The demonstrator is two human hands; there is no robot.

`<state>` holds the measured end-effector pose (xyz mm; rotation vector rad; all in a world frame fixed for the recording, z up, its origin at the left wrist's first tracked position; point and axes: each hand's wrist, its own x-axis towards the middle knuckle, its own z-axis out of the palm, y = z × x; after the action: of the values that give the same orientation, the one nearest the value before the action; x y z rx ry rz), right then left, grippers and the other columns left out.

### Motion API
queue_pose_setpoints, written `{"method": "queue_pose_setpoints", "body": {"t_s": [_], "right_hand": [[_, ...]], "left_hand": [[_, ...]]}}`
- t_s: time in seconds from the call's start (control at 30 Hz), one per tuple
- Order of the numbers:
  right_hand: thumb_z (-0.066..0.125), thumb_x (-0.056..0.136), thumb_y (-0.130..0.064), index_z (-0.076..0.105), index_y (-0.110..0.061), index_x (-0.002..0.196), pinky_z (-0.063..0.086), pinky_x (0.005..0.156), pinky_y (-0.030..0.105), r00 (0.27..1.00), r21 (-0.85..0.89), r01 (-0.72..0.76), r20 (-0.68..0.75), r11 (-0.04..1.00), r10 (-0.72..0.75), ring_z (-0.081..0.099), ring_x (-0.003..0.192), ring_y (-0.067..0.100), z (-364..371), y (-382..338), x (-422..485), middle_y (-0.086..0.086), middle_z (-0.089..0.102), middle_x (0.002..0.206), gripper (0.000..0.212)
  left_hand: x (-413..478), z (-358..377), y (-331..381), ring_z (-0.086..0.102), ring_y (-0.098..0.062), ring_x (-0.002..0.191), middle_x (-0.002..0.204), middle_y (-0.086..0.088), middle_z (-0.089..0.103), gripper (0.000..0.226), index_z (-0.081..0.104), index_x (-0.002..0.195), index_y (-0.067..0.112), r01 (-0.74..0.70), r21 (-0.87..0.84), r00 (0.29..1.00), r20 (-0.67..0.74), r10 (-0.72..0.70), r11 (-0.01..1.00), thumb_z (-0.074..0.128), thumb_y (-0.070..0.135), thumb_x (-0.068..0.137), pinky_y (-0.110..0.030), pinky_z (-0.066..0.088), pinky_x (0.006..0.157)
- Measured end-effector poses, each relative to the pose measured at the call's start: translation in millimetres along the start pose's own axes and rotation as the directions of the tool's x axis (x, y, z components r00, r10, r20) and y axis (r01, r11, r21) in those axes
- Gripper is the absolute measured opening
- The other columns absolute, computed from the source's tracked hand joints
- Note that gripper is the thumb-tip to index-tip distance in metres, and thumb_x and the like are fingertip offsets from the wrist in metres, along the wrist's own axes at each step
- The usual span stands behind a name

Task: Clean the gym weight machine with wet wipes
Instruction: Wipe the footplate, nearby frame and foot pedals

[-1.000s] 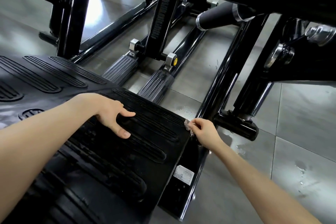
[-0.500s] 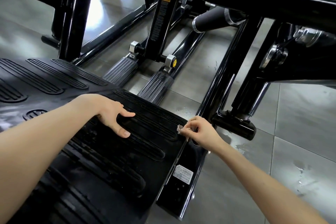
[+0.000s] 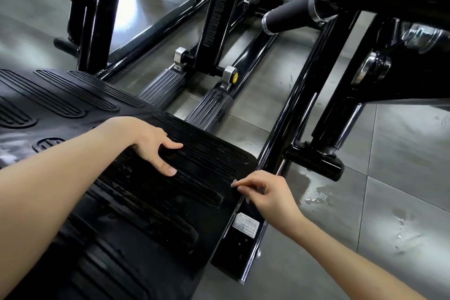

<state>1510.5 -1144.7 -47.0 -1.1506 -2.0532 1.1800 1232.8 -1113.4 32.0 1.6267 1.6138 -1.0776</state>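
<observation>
The weight machine's black ribbed rubber foot platform point(image 3: 136, 214) fills the lower left of the head view. My left hand point(image 3: 148, 142) rests on it, thumb and forefinger spread over the grooves. My right hand point(image 3: 264, 192) is at the platform's right edge, beside the black frame rail point(image 3: 287, 129). Its fingertips pinch a small crumpled wet wipe point(image 3: 233, 183), of which only a pale scrap shows against the platform edge.
Two grey ribbed foot pedals point(image 3: 211, 107) sit beyond the platform. A padded roller point(image 3: 289, 16) and black frame beams cross overhead at the upper right. A white label point(image 3: 245, 224) is on the rail. Water spots point(image 3: 316, 192) mark the grey tiled floor at right.
My right hand has slid the wipe toward me along the platform's right edge, from the far corner to a point lower down. My left hand has stayed put.
</observation>
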Motion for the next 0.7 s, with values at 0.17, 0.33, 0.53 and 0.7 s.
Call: {"method": "queue_pose_setpoints", "body": {"t_s": [0.17,0.33,0.53,0.7], "right_hand": [[0.069,0.078,0.004,0.072,-0.022,0.084,0.048,0.070,0.012,0.942,0.406,-0.283,-0.051,0.869,0.331,0.067,0.075,0.002,-9.6,11.8,-21.6,-0.009,0.073,0.078,0.026],[0.072,0.075,-0.003,0.073,-0.021,0.082,0.045,0.068,0.011,0.848,0.147,-0.529,0.092,0.836,0.521,0.064,0.070,0.002,38.2,59.6,-61.8,-0.012,0.069,0.074,0.019],[0.067,0.075,0.001,0.069,-0.003,0.065,0.036,0.065,0.010,0.901,-0.151,-0.432,-0.034,0.889,0.432,0.047,0.067,0.007,77.0,91.8,-62.7,-0.005,0.051,0.069,0.011],[0.065,0.066,-0.010,0.066,-0.009,0.052,0.032,0.056,0.016,0.948,-0.223,-0.238,0.158,0.945,0.276,0.045,0.051,0.007,101.5,89.6,-101.1,-0.003,0.052,0.046,0.014]], "left_hand": [[-2.8,1.1,-1.6,0.006,-0.022,0.145,0.158,-0.004,0.004,0.118,0.005,0.145,0.045,-0.007,0.000,1.000,-0.009,0.007,1.000,0.041,0.086,0.041,-0.043,0.012,0.117],[-6.8,3.6,2.8,0.025,-0.022,0.141,0.154,-0.003,0.023,0.117,0.016,0.146,0.040,-0.005,-0.033,0.998,-0.063,0.003,0.999,0.044,0.083,0.041,-0.036,0.022,0.114],[-6.9,15.7,-1.6,0.039,-0.022,0.132,0.147,-0.004,0.037,0.128,0.022,0.144,0.042,-0.007,-0.119,0.992,-0.126,-0.008,0.993,0.037,0.094,0.028,-0.036,0.029,0.111],[-5.7,14.8,4.8,0.041,-0.020,0.131,0.148,0.000,0.037,0.084,0.030,0.144,0.035,0.023,-0.138,0.986,-0.162,-0.045,0.990,0.056,0.068,0.072,-0.030,0.033,0.107]]}}
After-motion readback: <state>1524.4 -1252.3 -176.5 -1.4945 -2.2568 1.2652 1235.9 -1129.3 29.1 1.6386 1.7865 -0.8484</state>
